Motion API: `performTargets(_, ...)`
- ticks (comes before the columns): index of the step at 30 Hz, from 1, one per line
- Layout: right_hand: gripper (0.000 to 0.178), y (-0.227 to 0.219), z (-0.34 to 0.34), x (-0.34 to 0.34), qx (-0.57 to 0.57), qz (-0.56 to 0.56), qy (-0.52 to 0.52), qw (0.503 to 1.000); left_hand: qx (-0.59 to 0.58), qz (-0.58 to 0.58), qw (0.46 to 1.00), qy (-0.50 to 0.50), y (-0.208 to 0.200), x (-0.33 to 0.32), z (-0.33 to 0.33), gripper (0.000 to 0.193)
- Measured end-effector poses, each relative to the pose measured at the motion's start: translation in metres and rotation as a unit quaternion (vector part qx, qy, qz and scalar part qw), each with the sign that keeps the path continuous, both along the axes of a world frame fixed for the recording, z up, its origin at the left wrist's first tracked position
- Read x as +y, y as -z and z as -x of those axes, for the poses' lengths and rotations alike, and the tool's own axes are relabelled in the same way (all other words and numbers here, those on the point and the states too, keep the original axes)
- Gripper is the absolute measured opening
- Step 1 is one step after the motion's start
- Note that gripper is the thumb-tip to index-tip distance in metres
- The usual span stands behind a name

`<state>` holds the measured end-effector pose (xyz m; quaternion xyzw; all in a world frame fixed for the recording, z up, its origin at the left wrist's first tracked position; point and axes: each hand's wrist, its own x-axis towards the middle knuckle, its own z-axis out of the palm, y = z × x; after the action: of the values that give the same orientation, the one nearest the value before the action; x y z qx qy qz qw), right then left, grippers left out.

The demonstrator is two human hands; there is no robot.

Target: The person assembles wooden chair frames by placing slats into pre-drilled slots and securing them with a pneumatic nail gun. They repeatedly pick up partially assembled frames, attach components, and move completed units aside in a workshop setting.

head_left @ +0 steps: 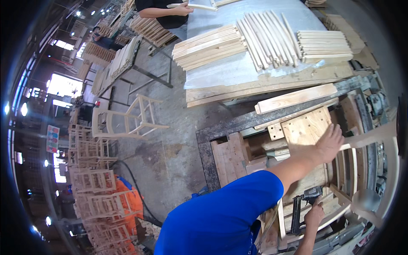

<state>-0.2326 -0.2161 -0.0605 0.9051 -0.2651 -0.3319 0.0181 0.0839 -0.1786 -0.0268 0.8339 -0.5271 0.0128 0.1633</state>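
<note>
My left hand (329,143) reaches across a wooden jig, on the right edge of a plywood panel (307,127) with drilled holes. Its fingers are stretched out, beside the end of a pale wooden rail (369,138). Lower down, my right hand (314,213) is wrapped round the grip of a black nail gun (299,208). The nail gun lies over pale wooden frame pieces in the jig, near a curved slat (335,216). My palm and the grip are partly hidden from view.
A loose board (296,98) lies on the jig's dark metal frame (231,125). Beyond stands a table (255,86) with stacked slats (270,40); a person (163,12) works there. A chair frame (127,119) stands on the floor at left, above stacked chair frames (95,180) and a hose (140,193).
</note>
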Motion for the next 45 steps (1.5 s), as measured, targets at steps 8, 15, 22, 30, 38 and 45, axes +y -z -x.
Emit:
performTargets(8, 0.048, -0.205, 0.197, 0.103, -0.522, -0.130, 0.421, 0.730, 0.051, -0.043, 0.996, 0.059, 0.025, 0.029, 0.030, 0.065)
performTargets(15, 0.048, -0.352, 0.314, 0.152, -0.329, 0.196, 0.445, 0.809, 0.053, -0.075, 0.996, -0.012, 0.006, 0.074, 0.049, 0.087)
performTargets(22, 0.038, -0.230, 0.448, 0.163, -0.190, 0.408, 0.522, 0.724, -0.062, -0.133, 0.989, -0.007, -0.058, 0.082, 0.081, 0.083)
performTargets(30, 0.040, -0.125, 0.422, 0.189, -0.232, 0.348, 0.560, 0.716, -0.109, -0.187, 0.976, -0.036, -0.062, 0.081, 0.067, 0.093)
performTargets(38, 0.038, -0.112, 0.364, 0.219, -0.525, 0.329, 0.612, 0.491, -0.127, -0.177, 0.975, -0.036, -0.050, 0.085, 0.052, 0.091)
performTargets(45, 0.032, -0.130, 0.369, 0.211, -0.260, 0.450, 0.555, 0.649, 0.014, -0.086, 0.996, 0.017, -0.032, 0.072, 0.067, 0.090)
